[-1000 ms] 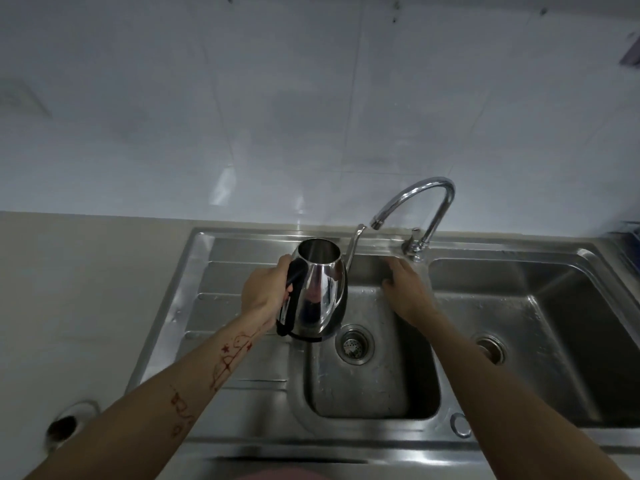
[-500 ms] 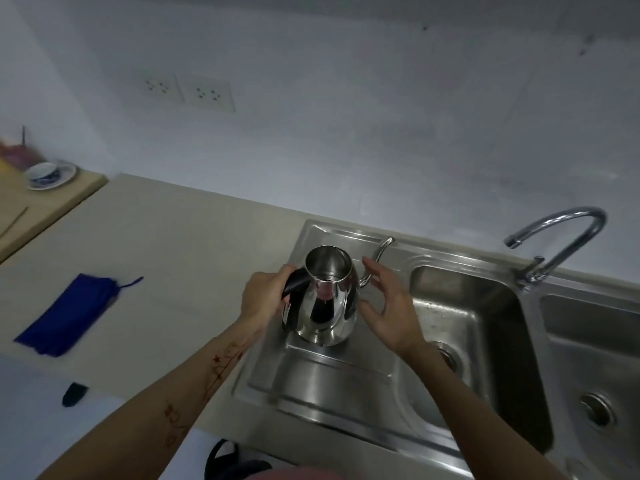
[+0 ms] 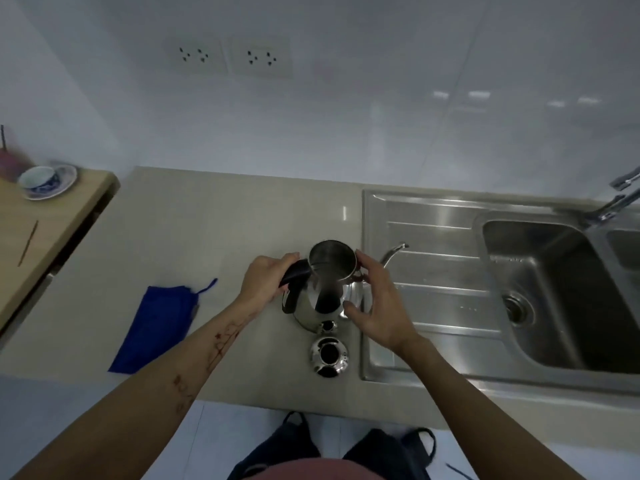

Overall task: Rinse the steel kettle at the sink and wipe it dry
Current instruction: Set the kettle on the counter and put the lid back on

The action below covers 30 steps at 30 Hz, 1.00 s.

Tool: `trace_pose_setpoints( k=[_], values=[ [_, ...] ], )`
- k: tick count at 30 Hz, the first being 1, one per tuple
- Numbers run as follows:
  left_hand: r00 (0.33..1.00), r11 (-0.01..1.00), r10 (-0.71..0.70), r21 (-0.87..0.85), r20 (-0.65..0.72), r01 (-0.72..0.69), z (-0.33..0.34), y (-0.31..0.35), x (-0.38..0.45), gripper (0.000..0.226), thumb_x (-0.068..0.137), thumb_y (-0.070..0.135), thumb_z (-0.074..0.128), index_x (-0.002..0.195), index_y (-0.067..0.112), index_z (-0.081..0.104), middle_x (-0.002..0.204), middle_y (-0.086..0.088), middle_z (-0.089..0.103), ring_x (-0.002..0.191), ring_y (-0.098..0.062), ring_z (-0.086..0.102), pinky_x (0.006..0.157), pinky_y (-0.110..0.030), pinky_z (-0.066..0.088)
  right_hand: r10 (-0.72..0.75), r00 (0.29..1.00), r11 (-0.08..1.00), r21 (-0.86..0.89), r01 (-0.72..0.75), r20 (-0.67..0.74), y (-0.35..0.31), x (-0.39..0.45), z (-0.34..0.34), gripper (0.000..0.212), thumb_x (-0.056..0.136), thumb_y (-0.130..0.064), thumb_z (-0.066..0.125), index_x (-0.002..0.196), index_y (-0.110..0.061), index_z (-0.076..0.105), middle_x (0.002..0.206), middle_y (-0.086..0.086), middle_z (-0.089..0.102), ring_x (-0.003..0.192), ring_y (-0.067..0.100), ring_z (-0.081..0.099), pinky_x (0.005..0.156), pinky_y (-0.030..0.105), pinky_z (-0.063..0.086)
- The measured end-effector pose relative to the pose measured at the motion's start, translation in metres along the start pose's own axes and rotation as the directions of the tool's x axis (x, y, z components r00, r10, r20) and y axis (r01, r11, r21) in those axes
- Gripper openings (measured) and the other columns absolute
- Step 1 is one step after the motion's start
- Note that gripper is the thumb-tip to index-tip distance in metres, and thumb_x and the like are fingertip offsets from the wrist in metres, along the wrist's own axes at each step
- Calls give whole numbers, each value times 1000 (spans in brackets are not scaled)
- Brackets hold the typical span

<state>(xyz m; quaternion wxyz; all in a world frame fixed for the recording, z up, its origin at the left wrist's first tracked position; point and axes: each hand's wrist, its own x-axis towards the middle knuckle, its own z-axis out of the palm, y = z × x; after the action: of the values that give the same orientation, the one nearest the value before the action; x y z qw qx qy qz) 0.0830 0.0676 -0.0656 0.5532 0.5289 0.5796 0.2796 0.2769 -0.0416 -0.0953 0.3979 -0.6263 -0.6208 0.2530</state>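
Left hand [image 3: 265,280] grips kettle [image 3: 322,296] handle, right hand [image 3: 381,306] cups its side; blue cloth [image 3: 156,327] lies left of kettle, nearer left hand.

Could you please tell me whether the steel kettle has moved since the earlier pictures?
Yes: the kettle has gone left, from above the sink basin to the countertop beside the drainboard.
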Motion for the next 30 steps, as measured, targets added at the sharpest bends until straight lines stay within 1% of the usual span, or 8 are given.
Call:
trace_pose_setpoints(
  k=[4, 10, 13, 16, 20, 23, 25, 30],
  values=[
    [999, 1000, 5, -15, 46, -4, -26, -12, 15, 49, 92, 27, 64, 49, 7, 55, 34, 2, 45, 26, -4, 41, 31, -13, 28, 2, 1000, 999, -42, -3, -30, -16, 3, 26, 81, 76, -30, 66, 147, -10, 32, 142, 4, 45, 129, 19, 44, 106, 40, 44],
    [994, 999, 39, 21, 98, -42, -39, -25, 29, 49, 91, 26, 64, 48, 6, 56, 31, 4, 43, 26, -5, 39, 33, -15, 27, 42, 999, 996, -72, -44, -35, -22, 2, 42, 81, 76, -20, 71, 147, -13, 32, 142, 1, 45, 129, 17, 45, 103, 40, 46],
    [992, 995, 85, 53, 90, -90, -40, -35, 36, 56, 89, 33, 65, 36, 19, 56, 31, 1, 42, 28, -12, 37, 39, -20, 26, 34, 999, 995, -91, -37, -32, -16, 2, 45, 81, 77, -18, 72, 147, -10, 31, 143, 3, 45, 130, 20, 44, 104, 43, 46],
    [988, 985, 139, 97, 71, -146, -40, -40, 36, 57, 90, 36, 64, 37, 18, 56, 34, -2, 46, 30, -12, 41, 41, -22, 30, 21, 999, 991, -131, -26, -35, -11, -2, 48, 82, 78, -12, 71, 148, -9, 29, 145, 6, 42, 133, 23, 42, 107, 41, 43],
    [971, 947, 239, 222, -7, -231, -38, -40, 27, 56, 96, 39, 54, 48, 13, 60, 42, -1, 56, 37, -4, 50, 47, -17, 40, -16, 991, 980, -200, -11, -136, -4, -29, 57, 58, 83, -3, 65, 134, -13, 39, 132, 2, 44, 123, 20, 46, 102, 35, 47],
    [927, 889, 369, 318, -68, -331, -36, -44, 20, 54, 100, 40, 47, 52, 14, 49, 45, 4, 47, 42, -7, 46, 47, -19, 34, 9, 1000, 943, -333, 1, 28, 19, -52, 67, 38, 84, -20, 68, 118, -14, 52, 115, 3, 53, 104, 20, 53, 86, 37, 52],
    [895, 846, 437, 380, -94, -373, -36, -50, 19, 51, 98, 46, 44, 57, 18, 45, 50, 9, 45, 53, -10, 46, 54, -28, 37, 43, 987, 904, -427, 27, 153, 34, -58, 73, 40, 78, -32, 75, 111, -13, 59, 110, 4, 57, 98, 25, 55, 80, 36, 53],
    [919, 851, 380, 430, -107, -301, -37, -58, 13, 48, 93, 62, 36, 83, 21, 59, 75, 9, 57, 81, -26, 57, 71, -41, 46, 39, 971, 890, -450, 74, 238, 46, -61, 83, 43, 66, -23, 86, 100, -9, 65, 100, 6, 65, 87, 28, 60, 69, 39, 57]
  ],
)
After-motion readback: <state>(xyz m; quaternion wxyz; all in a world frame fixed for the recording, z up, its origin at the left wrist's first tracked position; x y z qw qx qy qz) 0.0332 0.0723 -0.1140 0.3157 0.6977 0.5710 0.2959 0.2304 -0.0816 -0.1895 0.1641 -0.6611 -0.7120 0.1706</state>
